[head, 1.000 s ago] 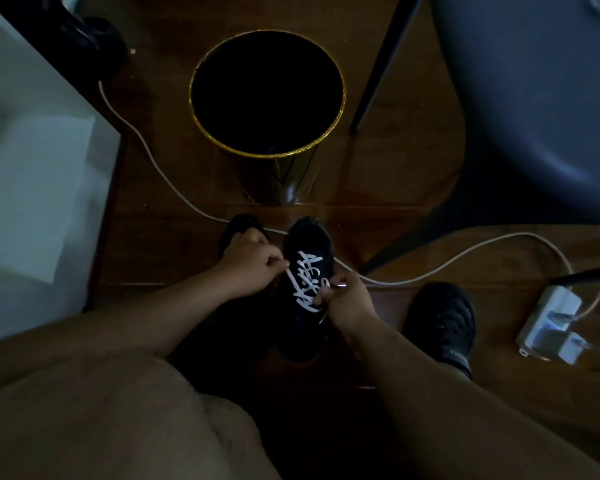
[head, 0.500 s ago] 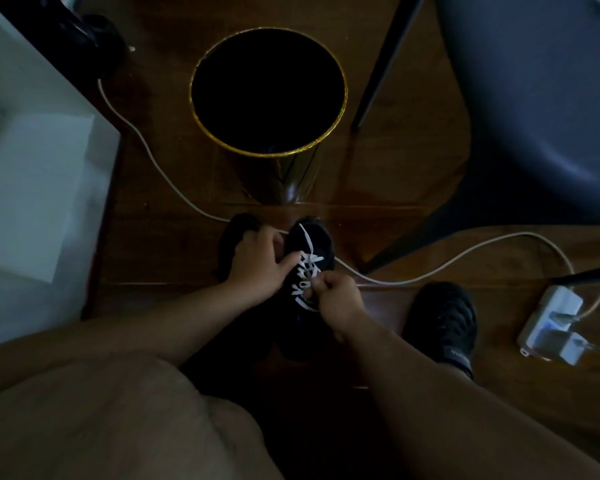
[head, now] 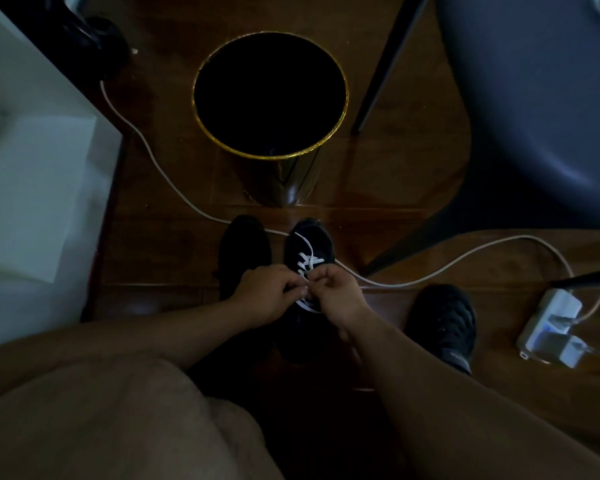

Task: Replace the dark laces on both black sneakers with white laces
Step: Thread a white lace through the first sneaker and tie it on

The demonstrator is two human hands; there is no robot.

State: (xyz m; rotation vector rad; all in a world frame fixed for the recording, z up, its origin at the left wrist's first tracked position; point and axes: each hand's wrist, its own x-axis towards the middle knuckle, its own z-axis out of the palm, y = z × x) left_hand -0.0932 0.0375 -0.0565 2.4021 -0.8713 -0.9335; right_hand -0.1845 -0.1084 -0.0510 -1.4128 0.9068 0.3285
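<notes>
While both hands are bunched over its tongue, the black low-top sneaker with the white flat lace (head: 308, 247) stands toe-away on the dark wooden floor (head: 395, 188), just beside its partner, the second black sneaker (head: 245, 244), which shows no white lace that I can see. The white lace (head: 307, 263) crosses the upper eyelets, and one strand loops out over the toe. My left hand (head: 267, 296) has its fingers curled in, fingertips pinching what looks like a lace end; my right hand (head: 336, 292) is likewise curled, thumb and forefinger nipped on the lace close to the left's fingertips. The light is dim, so I cannot tell which end each holds.

I judge this to be the tightening or tying of the top rows. To do it well I would keep the two ends level, draw the slack up row by row from the toe so that loose loop is taken in, and pull outward rather than up, so the shoe stays planted.

Further out, a white cable (head: 174, 183) runs across the floor behind the toes, a black round bin with a gold rim (head: 343, 109) stands beyond, a third dark shoe (head: 444, 320) lies to the right, and a white power adapter (head: 551, 327) sits past that.
</notes>
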